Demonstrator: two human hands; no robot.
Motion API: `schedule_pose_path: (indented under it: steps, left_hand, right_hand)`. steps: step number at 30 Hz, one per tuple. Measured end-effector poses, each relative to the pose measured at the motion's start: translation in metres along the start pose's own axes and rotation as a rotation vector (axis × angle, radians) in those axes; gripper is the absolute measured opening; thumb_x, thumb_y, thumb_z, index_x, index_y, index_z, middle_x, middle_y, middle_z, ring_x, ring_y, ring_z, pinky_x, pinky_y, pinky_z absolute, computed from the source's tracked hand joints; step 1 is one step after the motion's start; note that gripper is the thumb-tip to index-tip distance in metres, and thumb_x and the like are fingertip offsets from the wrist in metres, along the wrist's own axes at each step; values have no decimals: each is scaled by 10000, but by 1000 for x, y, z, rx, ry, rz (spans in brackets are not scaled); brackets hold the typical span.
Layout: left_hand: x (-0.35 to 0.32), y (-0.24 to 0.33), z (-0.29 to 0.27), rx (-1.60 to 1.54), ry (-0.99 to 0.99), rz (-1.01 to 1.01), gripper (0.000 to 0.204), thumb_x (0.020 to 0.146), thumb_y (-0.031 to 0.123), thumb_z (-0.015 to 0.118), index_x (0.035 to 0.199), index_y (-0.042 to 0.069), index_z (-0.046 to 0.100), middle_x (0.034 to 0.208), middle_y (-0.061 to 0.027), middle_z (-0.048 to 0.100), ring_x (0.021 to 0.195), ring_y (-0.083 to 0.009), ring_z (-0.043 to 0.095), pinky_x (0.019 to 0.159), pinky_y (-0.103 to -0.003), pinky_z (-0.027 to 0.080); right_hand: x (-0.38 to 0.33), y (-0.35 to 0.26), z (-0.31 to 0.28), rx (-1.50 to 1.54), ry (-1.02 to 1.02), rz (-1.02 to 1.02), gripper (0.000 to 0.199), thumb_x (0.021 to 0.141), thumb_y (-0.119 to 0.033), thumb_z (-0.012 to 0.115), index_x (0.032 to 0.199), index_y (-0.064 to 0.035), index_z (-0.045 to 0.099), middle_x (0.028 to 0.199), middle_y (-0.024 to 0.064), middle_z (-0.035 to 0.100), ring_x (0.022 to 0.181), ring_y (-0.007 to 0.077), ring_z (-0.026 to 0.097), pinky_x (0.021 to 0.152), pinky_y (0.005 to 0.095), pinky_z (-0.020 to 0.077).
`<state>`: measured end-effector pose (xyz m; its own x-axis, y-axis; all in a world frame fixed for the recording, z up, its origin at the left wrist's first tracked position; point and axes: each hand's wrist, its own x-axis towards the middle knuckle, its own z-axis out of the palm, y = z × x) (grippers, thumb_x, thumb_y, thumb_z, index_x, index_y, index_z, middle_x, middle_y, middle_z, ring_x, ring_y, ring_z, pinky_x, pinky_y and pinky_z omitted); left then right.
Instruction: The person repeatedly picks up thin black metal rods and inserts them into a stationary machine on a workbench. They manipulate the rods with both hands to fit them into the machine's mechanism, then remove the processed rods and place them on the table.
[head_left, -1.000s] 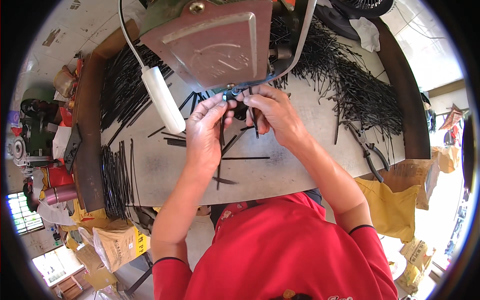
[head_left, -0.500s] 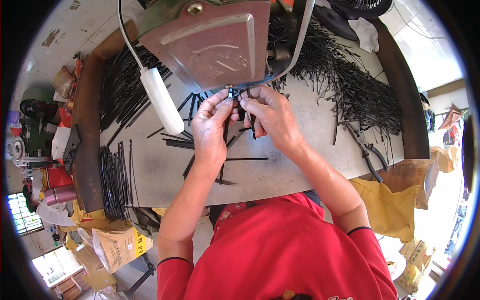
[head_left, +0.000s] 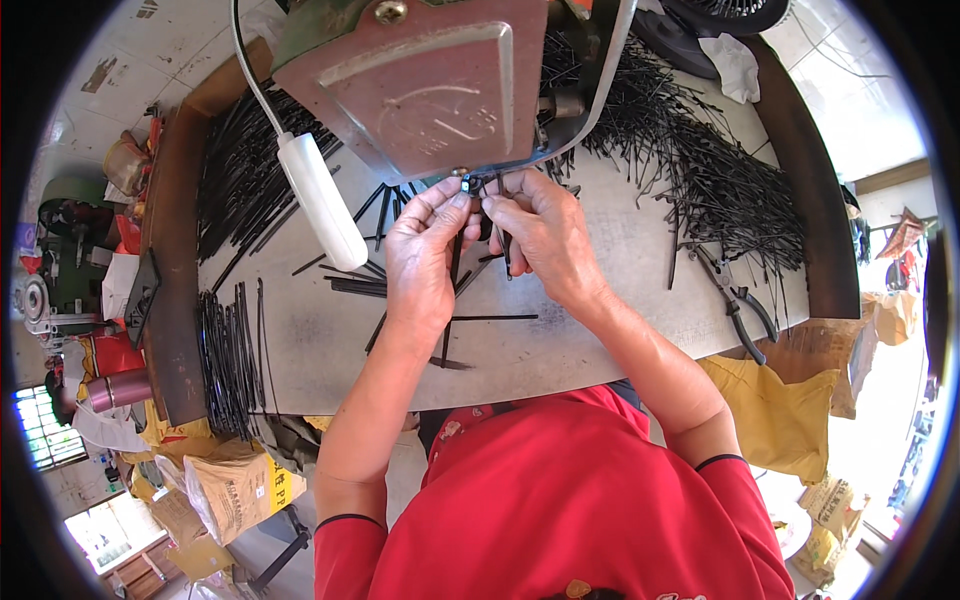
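Both my hands are raised together just below the lower edge of a reddish-brown and green machine head [head_left: 425, 95]. My left hand [head_left: 420, 260] is closed, thumb and fingers pinching a thin black strip [head_left: 447, 335] that hangs down past the palm. A small shiny part shows at its fingertips. Close beside it, my right hand [head_left: 553, 240] is closed too, pinching another thin black strip [head_left: 508, 258] that points downward. The strips' upper ends meet near the fingertips; whether they are joined I cannot tell. Fingers and machine hide the working point.
Piles of black strips lie at the back left [head_left: 250, 165] and right [head_left: 735, 195], with a bundle [head_left: 228, 360] at front left. A white lamp [head_left: 325, 205] hangs left of my hands. Pliers [head_left: 742, 310] rest at right. A raised brown rim [head_left: 832, 240] edges the table.
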<state>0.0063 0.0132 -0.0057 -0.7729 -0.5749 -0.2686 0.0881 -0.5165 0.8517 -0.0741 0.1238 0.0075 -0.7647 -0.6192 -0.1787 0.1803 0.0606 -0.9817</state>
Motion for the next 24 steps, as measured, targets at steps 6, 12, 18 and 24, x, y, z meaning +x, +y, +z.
schedule_pose_path:
  steps: [6, 12, 18, 24]
  left_hand:
    - [2, -5, 2, -7, 23, 49, 240, 886, 26, 601, 1114, -34, 554, 896, -51, 624, 712, -73, 562, 636, -194, 476]
    - [-3, -13, 4, -108, 26, 46, 277, 890, 28, 597, 1150, -41, 531, 907, -59, 621, 716, -76, 563, 631, -203, 488]
    - [-1, -16, 0, -114, 7, 52, 290, 898, 28, 585, 1169, -42, 513, 925, -69, 617, 734, -83, 564, 644, -210, 490]
    - [-1, -16, 1, -116, -6, 55, 298, 900, 28, 581, 1178, -47, 504, 931, -75, 610, 740, -90, 560, 645, -219, 487]
  right_hand:
    - [1, 6, 4, -5, 6, -30, 162, 863, -115, 551, 878, 47, 553, 624, 68, 613, 405, 87, 503, 375, 240, 406]
    - [-6, 4, 10, -16, 62, -65, 151, 862, -100, 551, 899, 46, 556, 655, 71, 623, 484, 77, 540, 392, 230, 447]
    - [-7, 2, 10, -40, 56, -79, 162, 868, -105, 547, 922, 47, 563, 651, 68, 621, 496, 76, 546, 396, 227, 455]
    - [-7, 1, 10, -63, 37, -65, 175, 902, -101, 543, 1000, 42, 568, 693, 53, 615, 525, 53, 526, 402, 201, 411]
